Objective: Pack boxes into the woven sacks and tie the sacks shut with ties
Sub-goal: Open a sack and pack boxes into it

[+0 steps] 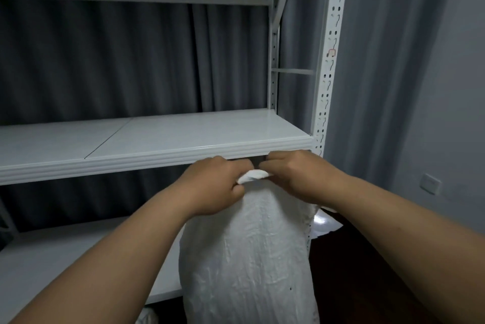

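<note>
A dim room with grey curtains and a white metal rack [157,155]. Nearest, the woven sack [246,252] stands upright before the rack; above it the left hand [217,184] and right hand [291,176] pinch its gathered neck [253,175], fingers curled tight. No tie shows; a loosened pinch would probably let the neck spread open.

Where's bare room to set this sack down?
The middle shelf is bare from its left edge to the right upright. The lower shelf is bare on the left; on its right stands the sack.
</note>
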